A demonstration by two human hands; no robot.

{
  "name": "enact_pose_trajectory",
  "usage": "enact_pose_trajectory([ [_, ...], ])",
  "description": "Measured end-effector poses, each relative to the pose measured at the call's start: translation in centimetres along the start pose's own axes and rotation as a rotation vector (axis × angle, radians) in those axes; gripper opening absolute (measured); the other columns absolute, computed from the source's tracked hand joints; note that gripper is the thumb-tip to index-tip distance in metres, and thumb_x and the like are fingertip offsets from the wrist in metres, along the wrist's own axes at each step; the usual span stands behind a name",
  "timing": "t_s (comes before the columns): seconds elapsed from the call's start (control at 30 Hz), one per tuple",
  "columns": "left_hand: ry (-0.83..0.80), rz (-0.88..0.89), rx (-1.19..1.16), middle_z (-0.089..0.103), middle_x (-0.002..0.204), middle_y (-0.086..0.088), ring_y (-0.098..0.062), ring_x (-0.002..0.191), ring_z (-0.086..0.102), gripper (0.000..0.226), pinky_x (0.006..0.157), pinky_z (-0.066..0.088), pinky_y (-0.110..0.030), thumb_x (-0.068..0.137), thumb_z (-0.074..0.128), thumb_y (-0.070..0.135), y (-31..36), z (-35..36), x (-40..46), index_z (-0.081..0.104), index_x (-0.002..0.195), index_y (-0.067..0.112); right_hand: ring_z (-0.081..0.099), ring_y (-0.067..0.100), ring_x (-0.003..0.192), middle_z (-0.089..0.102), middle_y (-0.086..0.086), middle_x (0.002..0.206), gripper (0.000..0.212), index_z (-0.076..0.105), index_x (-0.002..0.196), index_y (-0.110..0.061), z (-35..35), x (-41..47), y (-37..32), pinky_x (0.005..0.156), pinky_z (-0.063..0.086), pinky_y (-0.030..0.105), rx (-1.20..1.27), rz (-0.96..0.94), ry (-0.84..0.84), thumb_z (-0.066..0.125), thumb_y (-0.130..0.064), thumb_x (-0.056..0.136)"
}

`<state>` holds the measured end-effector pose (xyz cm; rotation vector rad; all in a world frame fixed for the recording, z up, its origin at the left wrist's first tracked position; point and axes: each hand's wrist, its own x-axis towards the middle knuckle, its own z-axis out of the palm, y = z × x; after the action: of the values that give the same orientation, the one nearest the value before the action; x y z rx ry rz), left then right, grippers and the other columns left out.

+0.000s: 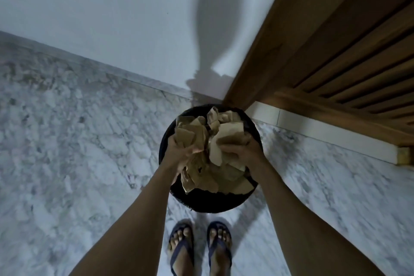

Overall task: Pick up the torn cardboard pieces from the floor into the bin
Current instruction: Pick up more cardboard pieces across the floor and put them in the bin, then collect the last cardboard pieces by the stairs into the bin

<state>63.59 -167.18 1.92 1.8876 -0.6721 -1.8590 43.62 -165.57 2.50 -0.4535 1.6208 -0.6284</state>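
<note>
Head view, looking straight down: person stands w/ both arms stretched over a round black plastic bin [202, 203] set on the grey-white marbled floor [67, 141], close to the corner where the pale wall [112, 18] meets a slatted brown wooden door [347, 40]. Left hand [179, 150] is clenched round a wad of torn brown cardboard pieces [201, 172]; right hand [246, 152] grips another wad of the same. Both bunches hang right above the bin mouth, w/ more scraps below them, prob. already inside or heaped at the rim; can't tell exactly where held stuff ends and binned stuff begins. Feet in blue flip-flops [181, 251] just beside the bin's near side.

Step in hand looks like the drop-off: load carried, positioned over the opening. Next move calls for letting go w/ both hands, maybe pressing the heap down since it sits high. No loose pieces show on the visible floor, so task seems near done.
</note>
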Motion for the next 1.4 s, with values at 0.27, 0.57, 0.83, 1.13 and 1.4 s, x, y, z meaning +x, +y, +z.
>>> enact_pose_trajectory([
  [0.27,-0.073,-0.191,0.196,0.057,0.132,-0.005,-0.017,0.11,0.051,0.062,0.091,0.039,-0.033,0.09,0.074,0.024,-1.3,0.2,-2.6,0.046,0.145,0.015,0.047,0.026,0.131,0.039,0.007,0.153,0.088,0.034,0.153,-0.022,-2.4,-1.7,2.4,0.104,0.045,0.04,-0.104,0.133,0.009,0.083,-0.014,0.08],
  [0.57,0.048,-0.034,-0.134,0.068,0.109,-0.007,-0.016,0.09,0.064,0.051,0.075,0.05,-0.031,0.094,0.069,0.021,2.3,-0.2,-11.2,0.052,0.141,0.01,0.057,0.02,0.119,0.059,0.0,0.134,0.064,0.045,0.145,-0.022,-0.6,-9.1,-4.1,0.086,0.046,0.034,-0.315,0.07,-0.124,0.074,-0.026,0.088],
  [0.83,0.247,0.022,-0.454,0.066,0.126,-0.013,-0.024,0.103,0.064,0.048,0.086,0.049,-0.037,0.092,0.07,0.027,-0.5,-11.6,-18.8,0.056,0.135,0.011,0.054,0.024,0.123,0.051,0.008,0.144,0.071,0.04,0.15,-0.018,13.1,-17.4,-7.0,0.091,0.042,0.034,-0.489,-0.07,-0.376,0.075,-0.026,0.089],
  [1.13,0.489,0.084,-0.83,0.068,0.117,-0.012,-0.028,0.103,0.063,0.041,0.088,0.046,-0.039,0.093,0.069,0.018,-14.5,-35.0,-32.2,0.056,0.132,0.012,0.059,0.024,0.118,0.056,0.011,0.138,0.068,0.05,0.137,-0.028,38.5,-30.6,2.2,0.105,0.047,0.047,-0.865,-0.221,-0.643,0.084,-0.033,0.078],
  [1.4,0.881,0.048,-1.13,0.069,0.112,-0.007,-0.026,0.106,0.066,0.045,0.099,0.05,-0.049,0.091,0.072,0.02,-39.8,-57.6,-49.7,0.057,0.133,0.015,0.056,0.017,0.118,0.054,0.005,0.132,0.063,0.048,0.139,-0.027,65.2,-49.5,22.6,0.095,0.046,0.032,-1.227,-0.248,-1.018,0.079,-0.027,0.084],
])
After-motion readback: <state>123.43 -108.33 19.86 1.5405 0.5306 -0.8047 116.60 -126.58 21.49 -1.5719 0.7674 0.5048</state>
